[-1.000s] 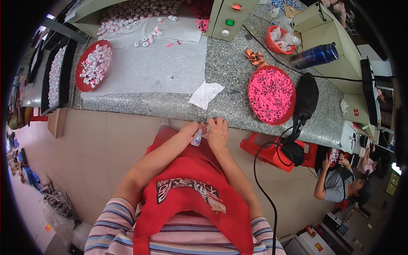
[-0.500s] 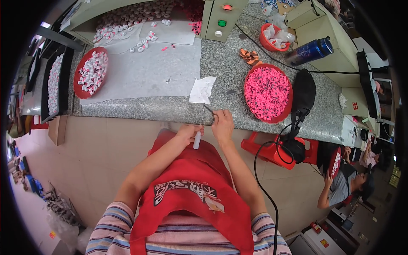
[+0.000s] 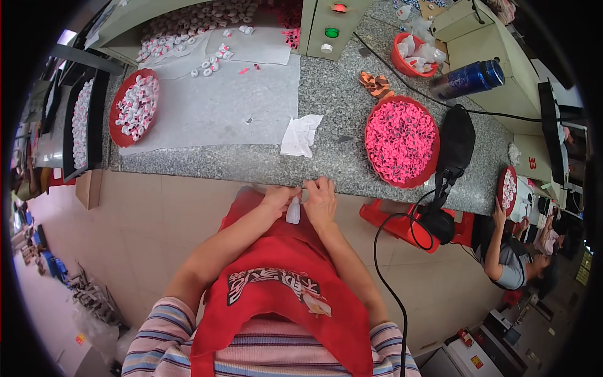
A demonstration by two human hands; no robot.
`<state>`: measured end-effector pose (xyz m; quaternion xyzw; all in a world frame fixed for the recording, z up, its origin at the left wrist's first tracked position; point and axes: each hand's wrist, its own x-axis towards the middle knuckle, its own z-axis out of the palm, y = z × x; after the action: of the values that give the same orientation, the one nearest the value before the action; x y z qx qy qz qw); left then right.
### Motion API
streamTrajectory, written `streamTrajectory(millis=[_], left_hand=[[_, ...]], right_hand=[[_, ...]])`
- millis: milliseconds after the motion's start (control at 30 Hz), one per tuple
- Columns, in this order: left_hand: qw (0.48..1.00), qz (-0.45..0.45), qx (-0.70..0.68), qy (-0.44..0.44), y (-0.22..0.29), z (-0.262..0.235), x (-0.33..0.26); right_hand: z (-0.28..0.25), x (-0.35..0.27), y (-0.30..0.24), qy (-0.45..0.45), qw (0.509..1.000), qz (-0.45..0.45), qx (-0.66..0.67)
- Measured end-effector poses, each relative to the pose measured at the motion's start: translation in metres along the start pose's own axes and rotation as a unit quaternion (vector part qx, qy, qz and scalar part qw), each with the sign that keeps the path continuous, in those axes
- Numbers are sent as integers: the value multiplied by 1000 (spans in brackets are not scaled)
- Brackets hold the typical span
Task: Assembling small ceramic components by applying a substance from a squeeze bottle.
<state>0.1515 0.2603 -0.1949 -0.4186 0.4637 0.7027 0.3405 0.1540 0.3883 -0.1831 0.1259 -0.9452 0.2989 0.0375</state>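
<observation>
1. The small bottle [image 3: 293, 212] is at the centre of the frame, pale and narrow, its wide end towards the bottom edge and its upper end lost among the fingers of the left hand [image 3: 277, 197]
2. The left fingers are curled in and seem to be pressed around the bottle's upper end; a light, even grip looks best here, since a soft-looking bottle may give under a hard squeeze
3. The right hand [image 3: 321, 202] is just beside it, close to the front edge of the counter [image 3: 226, 162], its fingers bent with the knuckles raised; I cannot tell whether the thumb and forefinger pinch something, as the tips are too small and partly hidden
4. Both hands are low and near each other in front of the red apron [image 3: 264, 251]; with the forearms steady and the two sets of fingertips close, fine work should be easier to control
5. Turning the wrists a little outward would probably give a clearer look at the fingertips, which the backs of the hands partly cover
6. The white tissue [image 3: 301, 136] lies above the hands in the frame, near enough for a quick wipe should the fingers get wet or sticky
7. The red tray [image 3: 429, 173] of pink pieces is right of centre, well clear of the right hand; careful elbow movement on that side seems wise, because the black cable [image 3: 392, 286] hangs near the right forearm
</observation>
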Motion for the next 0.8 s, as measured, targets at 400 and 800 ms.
streamTrajectory(millis=[400,800], left_hand=[[1000,5,-19,5,-6,-2,4],[1000,12,-28,8,-6,-1,4]], right_hand=[[-7,-4,10,1,999,-5,48],[5,-2,-6,13,999,45,-14]])
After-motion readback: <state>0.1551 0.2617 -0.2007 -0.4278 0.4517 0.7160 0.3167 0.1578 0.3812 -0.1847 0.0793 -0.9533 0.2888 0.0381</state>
